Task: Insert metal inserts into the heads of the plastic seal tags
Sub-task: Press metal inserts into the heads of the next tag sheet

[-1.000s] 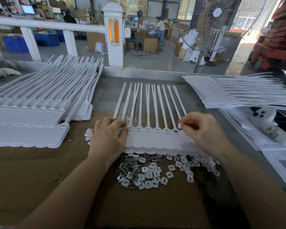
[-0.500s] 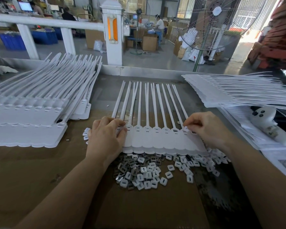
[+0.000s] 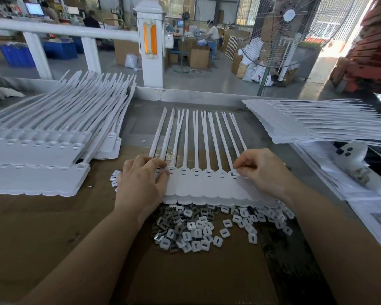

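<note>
Nearest me, a loose pile of metal inserts (image 3: 174, 223) and white caps (image 3: 207, 234) lies on the cardboard (image 3: 53, 227), just below the sheet of seal tags (image 3: 209, 188) I am working on. My left hand (image 3: 141, 183) rests on the sheet's left end, fingers curled over the heads there, pinning it down. My right hand (image 3: 262, 172) pinches something small at a head near the right end; I judge it an insert going in, though the piece itself is too small to tell. The heads between my hands show dark slots, possibly filled already. Farther off, 1 stack of tag sheets (image 3: 42, 150) sits to my left and another stack (image 3: 306, 124) to my right, so I judge plenty remains.
</note>
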Action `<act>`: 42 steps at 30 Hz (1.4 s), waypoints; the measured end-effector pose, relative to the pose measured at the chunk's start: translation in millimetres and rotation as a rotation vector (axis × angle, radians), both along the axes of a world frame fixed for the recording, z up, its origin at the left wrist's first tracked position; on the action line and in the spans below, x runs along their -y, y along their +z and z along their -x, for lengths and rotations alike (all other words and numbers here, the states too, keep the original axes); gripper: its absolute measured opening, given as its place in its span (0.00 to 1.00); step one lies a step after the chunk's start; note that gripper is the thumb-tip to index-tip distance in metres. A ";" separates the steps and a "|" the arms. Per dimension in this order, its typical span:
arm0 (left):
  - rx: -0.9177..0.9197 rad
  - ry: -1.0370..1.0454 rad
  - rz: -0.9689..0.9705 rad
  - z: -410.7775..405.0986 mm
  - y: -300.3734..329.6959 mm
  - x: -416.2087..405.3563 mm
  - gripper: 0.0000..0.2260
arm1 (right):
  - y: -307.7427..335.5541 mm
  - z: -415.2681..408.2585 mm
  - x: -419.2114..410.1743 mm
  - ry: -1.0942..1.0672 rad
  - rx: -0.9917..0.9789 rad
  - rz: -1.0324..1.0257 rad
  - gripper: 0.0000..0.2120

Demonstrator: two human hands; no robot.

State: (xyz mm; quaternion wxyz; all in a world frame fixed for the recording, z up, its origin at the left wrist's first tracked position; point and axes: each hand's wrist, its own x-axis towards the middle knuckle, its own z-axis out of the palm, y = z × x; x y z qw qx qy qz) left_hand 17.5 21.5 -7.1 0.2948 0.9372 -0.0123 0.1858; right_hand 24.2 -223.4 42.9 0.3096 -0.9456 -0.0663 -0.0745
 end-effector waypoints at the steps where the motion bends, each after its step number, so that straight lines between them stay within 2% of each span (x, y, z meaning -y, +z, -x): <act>1: 0.000 0.000 0.002 0.0 -0.2 0.0 0.12 | -0.6 -0.5 -1.3 -0.004 -0.003 0.012 0.06; 8: 0.000 -0.003 0.003 -0.5 -0.5 -0.6 0.12 | -0.3 -2.8 -4.8 -0.013 -0.014 0.064 0.06; 14: -0.005 0.001 -0.001 -0.5 0.1 -0.4 0.12 | -7.6 0.8 -8.9 -0.063 0.081 0.123 0.05; 19: -0.009 0.006 -0.002 -0.2 0.3 -0.5 0.13 | -15.0 6.8 -9.2 -0.065 0.135 0.163 0.07; 25: -0.018 0.005 -0.007 -1.0 0.6 0.4 0.13 | -15.3 10.5 -5.4 0.004 0.091 0.208 0.14; 31: -0.018 0.003 -0.010 -0.8 0.5 0.9 0.13 | -13.3 13.4 -1.1 -0.042 0.097 0.078 0.14; 42: -0.017 0.011 -0.011 -1.7 -0.8 0.6 0.13 | -11.0 6.5 -4.1 -0.052 0.020 0.075 0.09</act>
